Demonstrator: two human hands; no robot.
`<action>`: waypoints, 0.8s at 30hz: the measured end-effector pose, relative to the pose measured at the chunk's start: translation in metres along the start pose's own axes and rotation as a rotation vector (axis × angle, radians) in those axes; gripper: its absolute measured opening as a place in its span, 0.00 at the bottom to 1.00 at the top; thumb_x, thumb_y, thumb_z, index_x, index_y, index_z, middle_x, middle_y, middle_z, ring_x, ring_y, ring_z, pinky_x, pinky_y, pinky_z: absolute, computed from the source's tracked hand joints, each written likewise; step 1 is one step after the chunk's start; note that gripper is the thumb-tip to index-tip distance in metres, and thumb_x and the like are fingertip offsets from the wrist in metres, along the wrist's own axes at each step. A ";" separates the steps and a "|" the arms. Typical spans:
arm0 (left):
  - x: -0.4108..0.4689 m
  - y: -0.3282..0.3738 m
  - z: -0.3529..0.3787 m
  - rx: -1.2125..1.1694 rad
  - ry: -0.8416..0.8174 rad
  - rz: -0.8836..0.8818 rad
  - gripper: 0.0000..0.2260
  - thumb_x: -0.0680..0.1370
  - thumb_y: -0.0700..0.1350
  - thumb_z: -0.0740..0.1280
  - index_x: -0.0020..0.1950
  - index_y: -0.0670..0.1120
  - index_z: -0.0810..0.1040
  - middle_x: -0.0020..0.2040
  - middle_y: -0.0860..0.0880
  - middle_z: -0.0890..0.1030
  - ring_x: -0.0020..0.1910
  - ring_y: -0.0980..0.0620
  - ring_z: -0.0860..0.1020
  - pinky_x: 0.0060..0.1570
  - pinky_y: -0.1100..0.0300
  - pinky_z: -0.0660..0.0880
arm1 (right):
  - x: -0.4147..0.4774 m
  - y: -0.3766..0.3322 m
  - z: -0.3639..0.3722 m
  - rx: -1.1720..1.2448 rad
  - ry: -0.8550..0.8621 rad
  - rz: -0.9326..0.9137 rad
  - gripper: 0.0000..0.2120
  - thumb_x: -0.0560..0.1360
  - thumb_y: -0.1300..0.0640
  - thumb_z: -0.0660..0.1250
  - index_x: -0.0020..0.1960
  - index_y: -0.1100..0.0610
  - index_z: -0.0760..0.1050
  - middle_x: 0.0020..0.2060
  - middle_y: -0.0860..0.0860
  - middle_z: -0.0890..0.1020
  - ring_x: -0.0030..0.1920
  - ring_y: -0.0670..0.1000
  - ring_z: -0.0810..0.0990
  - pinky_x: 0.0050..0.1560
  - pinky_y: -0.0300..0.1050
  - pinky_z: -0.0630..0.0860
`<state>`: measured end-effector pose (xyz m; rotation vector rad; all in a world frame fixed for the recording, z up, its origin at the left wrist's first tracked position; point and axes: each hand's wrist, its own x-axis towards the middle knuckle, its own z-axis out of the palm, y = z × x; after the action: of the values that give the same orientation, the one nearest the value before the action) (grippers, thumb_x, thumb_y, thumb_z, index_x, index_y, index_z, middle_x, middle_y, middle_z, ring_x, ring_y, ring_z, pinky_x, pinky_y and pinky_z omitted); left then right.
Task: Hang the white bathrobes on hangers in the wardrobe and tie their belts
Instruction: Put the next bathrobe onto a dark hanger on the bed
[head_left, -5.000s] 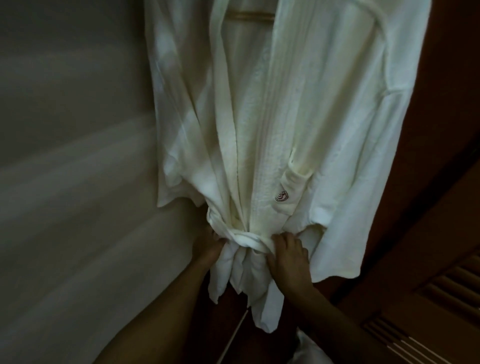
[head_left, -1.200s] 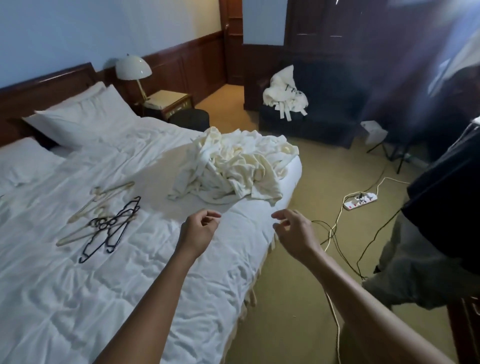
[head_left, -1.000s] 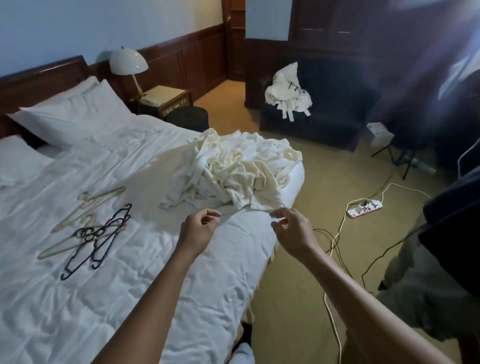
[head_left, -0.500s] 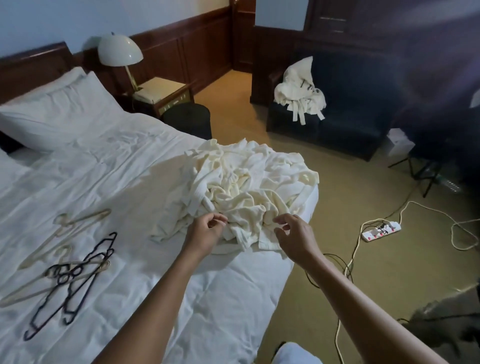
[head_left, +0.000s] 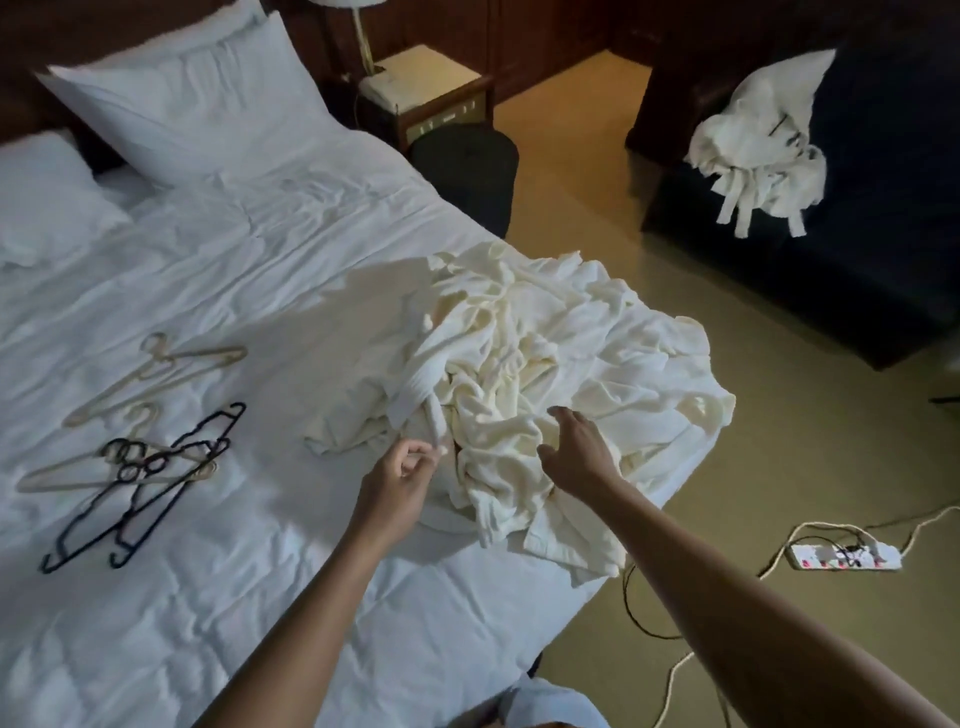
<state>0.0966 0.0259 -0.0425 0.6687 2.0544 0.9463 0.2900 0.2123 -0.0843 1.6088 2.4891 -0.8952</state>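
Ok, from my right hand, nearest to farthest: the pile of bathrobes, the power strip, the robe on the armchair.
From the right hand:
1. the pile of bathrobes, under the fingers, on the bed corner.
2. the power strip, on the floor, to the right.
3. the robe on the armchair, across the room.

Rumpled bathrobes on white bed

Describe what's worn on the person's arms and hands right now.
Nothing worn shows. The left hand and right hand are ungloved; the left forearm and right forearm are bare to the frame's edge: no sleeves, watch or bracelet. No ring is visible, though the light is dim.
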 end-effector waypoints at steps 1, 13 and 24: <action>0.003 -0.003 0.004 0.002 0.016 -0.028 0.18 0.69 0.66 0.62 0.50 0.58 0.80 0.48 0.56 0.85 0.50 0.53 0.84 0.56 0.51 0.78 | 0.013 0.002 0.004 -0.025 -0.025 -0.001 0.34 0.74 0.50 0.68 0.78 0.52 0.62 0.74 0.54 0.71 0.72 0.57 0.70 0.68 0.58 0.73; 0.002 -0.038 0.035 -0.083 0.128 -0.257 0.06 0.82 0.54 0.65 0.49 0.57 0.81 0.47 0.57 0.86 0.46 0.55 0.84 0.57 0.49 0.79 | 0.064 0.013 0.037 0.053 -0.135 -0.012 0.06 0.76 0.60 0.61 0.49 0.54 0.76 0.41 0.54 0.81 0.49 0.61 0.81 0.46 0.49 0.73; -0.006 0.023 0.006 -0.817 -0.289 -0.448 0.35 0.75 0.75 0.60 0.69 0.50 0.77 0.66 0.44 0.81 0.64 0.41 0.80 0.67 0.41 0.73 | -0.050 -0.116 -0.032 0.479 0.003 -0.322 0.14 0.83 0.49 0.63 0.45 0.59 0.74 0.37 0.53 0.81 0.39 0.53 0.78 0.41 0.45 0.71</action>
<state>0.1087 0.0376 -0.0239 -0.0914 1.3024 1.2023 0.2226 0.1525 0.0102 1.3080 2.7290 -1.6326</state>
